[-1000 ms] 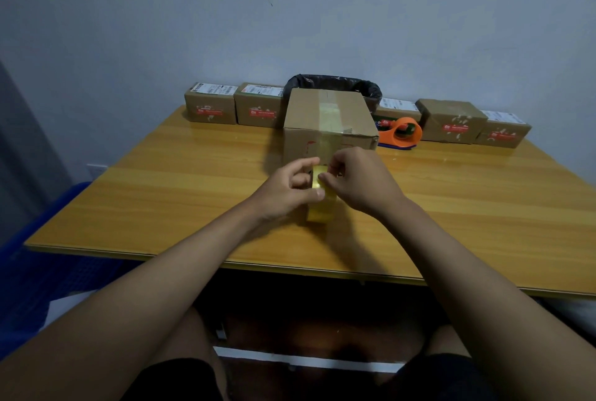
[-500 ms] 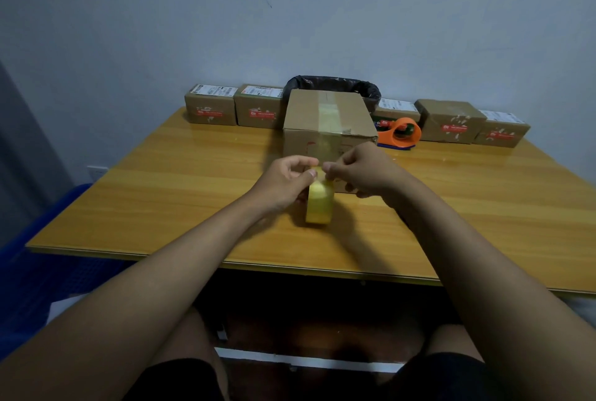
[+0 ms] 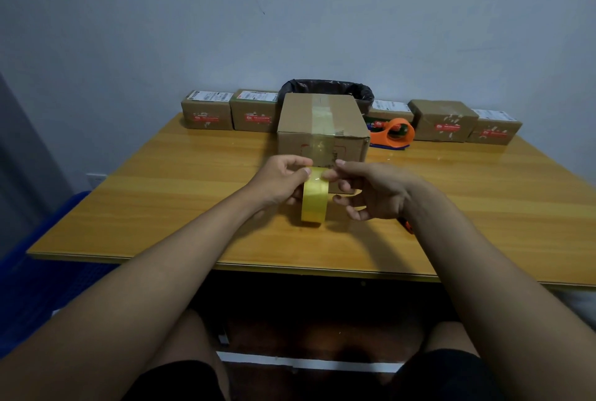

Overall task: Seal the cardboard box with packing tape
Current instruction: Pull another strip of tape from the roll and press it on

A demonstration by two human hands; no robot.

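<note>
From the head view, no writing can be read. The five small parcels along the back of the bench carry red printed marks on their fronts, and several have white shipping labels on top, but the print is too small to make out. The box (image 3: 322, 129) has a faint red mark and some dark print on its near face, also illegible.

The tape roll (image 3: 314, 196) stands on edge, upright, just in front of the box. The left hand (image 3: 279, 181) pinches the roll's top from its left side, thumb and forefinger closed on it. The right hand (image 3: 371, 189) meets the roll's top from the right, thumb and forefinger narrowed at the tape's upper edge while the other fingers curl loosely below; whether it holds a free end of tape I cannot tell. Both grips sit at the roll's top, close before the box's near face. A strip of clear tape (image 3: 322, 116) already runs along the box's top and down its near face.

An orange dispenser (image 3: 395, 133) lies right of the box, and a bin (image 3: 325, 89) lined with a black bag stands behind it. The bench (image 3: 161, 207) is glossy yellow wood grain, set against a plain pale wall (image 3: 290, 13) with a few scuffs. A blue crate (image 3: 38, 271) sits low at the left.
</note>
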